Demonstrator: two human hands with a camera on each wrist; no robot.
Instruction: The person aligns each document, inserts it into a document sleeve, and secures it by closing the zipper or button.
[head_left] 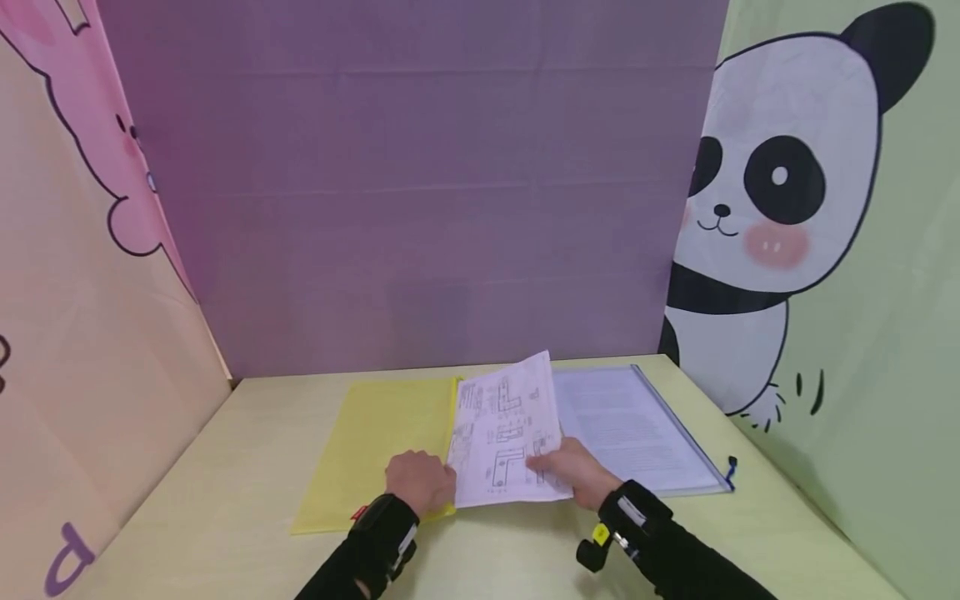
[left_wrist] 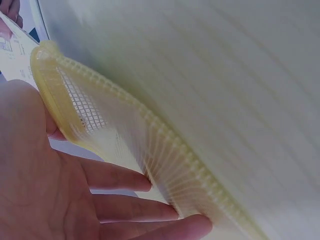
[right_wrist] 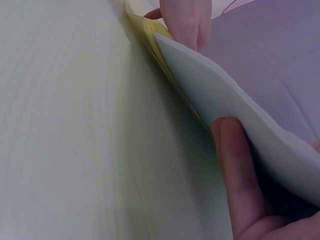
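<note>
A yellow mesh zip document bag [head_left: 378,437] lies left of centre on the table, with a red tag at its near edge. My left hand [head_left: 422,482] grips its near right corner; in the left wrist view, fingers [left_wrist: 135,207] lie along the see-through mesh [left_wrist: 85,105] by the zip edge. My right hand [head_left: 576,468] holds a stack of papers [head_left: 506,425] printed with technical drawings, thumb on top. Under the stack, fingers [right_wrist: 235,145] show in the right wrist view. The stack's left edge meets the bag's right side; how far inside it reaches, I cannot tell.
Right of the stack lies a clear document sleeve [head_left: 630,429] with a printed text sheet, a dark strip along its right edge and a dark blue pull [head_left: 732,471]. A purple backdrop [head_left: 420,183] closes the table's [head_left: 217,500] far side; printed panels stand left and right.
</note>
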